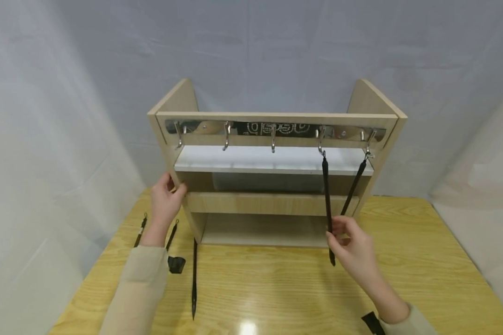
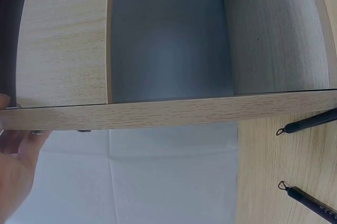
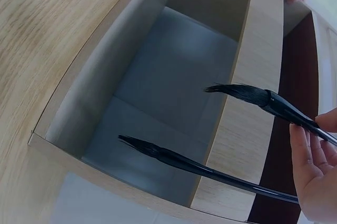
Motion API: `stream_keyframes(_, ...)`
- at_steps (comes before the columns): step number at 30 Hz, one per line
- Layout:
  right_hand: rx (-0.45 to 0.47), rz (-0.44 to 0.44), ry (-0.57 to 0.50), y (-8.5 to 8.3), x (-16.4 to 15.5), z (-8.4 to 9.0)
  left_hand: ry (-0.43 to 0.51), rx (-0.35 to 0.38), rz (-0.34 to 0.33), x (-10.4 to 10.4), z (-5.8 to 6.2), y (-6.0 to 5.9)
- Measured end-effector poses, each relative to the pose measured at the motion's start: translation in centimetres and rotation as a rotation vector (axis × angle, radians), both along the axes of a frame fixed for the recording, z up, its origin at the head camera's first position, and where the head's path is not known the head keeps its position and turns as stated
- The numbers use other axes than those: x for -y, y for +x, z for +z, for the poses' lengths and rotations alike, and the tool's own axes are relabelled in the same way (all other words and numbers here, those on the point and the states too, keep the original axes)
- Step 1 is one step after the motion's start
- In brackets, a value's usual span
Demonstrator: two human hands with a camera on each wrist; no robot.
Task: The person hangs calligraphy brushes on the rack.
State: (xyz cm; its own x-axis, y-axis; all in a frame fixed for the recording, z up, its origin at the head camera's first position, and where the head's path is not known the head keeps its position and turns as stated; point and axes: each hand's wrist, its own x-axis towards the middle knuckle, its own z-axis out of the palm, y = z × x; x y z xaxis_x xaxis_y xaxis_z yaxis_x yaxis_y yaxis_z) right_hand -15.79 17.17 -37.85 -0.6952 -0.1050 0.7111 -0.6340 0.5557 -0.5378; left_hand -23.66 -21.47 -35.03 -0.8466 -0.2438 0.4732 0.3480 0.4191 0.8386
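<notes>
Head view: a wooden rack [image 1: 272, 202] stands on the yellow worktop [image 1: 423, 260], with a metal hook rail [image 1: 276, 130] across its top front.
Hook rail: 5 hooks visible; 2 black brushes hang from the 2 right-hand hooks.
Hanging brush 1 [image 1: 328, 204]: hangs straight down from the 4th hook, tip pointing down below the rack's lower edge.
Hanging brush 2 [image 1: 354, 186]: hangs slanted from the 5th hook, its lower end leaning toward brush 1.
Right hand [image 1: 354, 249]: at the lower part of brush 1; thumb and fingertips pinch its handle. Right wrist view shows both brush tips in front of the rack's open compartment, with the fingers [image 3: 313, 166] against the handles.
Left hand [image 1: 165, 200]: holds the rack's left side panel, thumb on the front edge, fingers curled round the outer face. Left wrist view shows the palm [image 2: 13, 166] against the panel edge.
Loose brushes on worktop: 1 long brush [image 1: 194, 279] lies in front of the rack's left corner; 2 more [image 1: 140, 231] [image 1: 172, 235] lie beside the left forearm.
Small black item [image 1: 176, 264]: lies just beside the left sleeve; kind cannot be told.
</notes>
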Motion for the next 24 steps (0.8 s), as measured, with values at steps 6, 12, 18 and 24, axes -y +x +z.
stream_keyframes(6, 0.002, -0.006, 0.022, 0.01, 0.06, 0.17, 0.0, -0.009, 0.0, 0.02, -0.01, 0.01)
stream_keyframes(12, 0.006, -0.007, 0.026, 0.06, 0.13, 0.35, 0.003, -0.019, -0.021, -0.02, 0.02, 0.21)
stream_keyframes(18, 0.019, -0.014, 0.025, 0.1, 0.24, 0.55, -0.007, -0.02, -0.014, -0.05, -0.01, 0.24)
stream_keyframes(24, 0.043, -0.034, 0.034, 0.09, 0.27, 0.57, -0.015, -0.018, -0.006, 0.0, -0.11, 0.03)
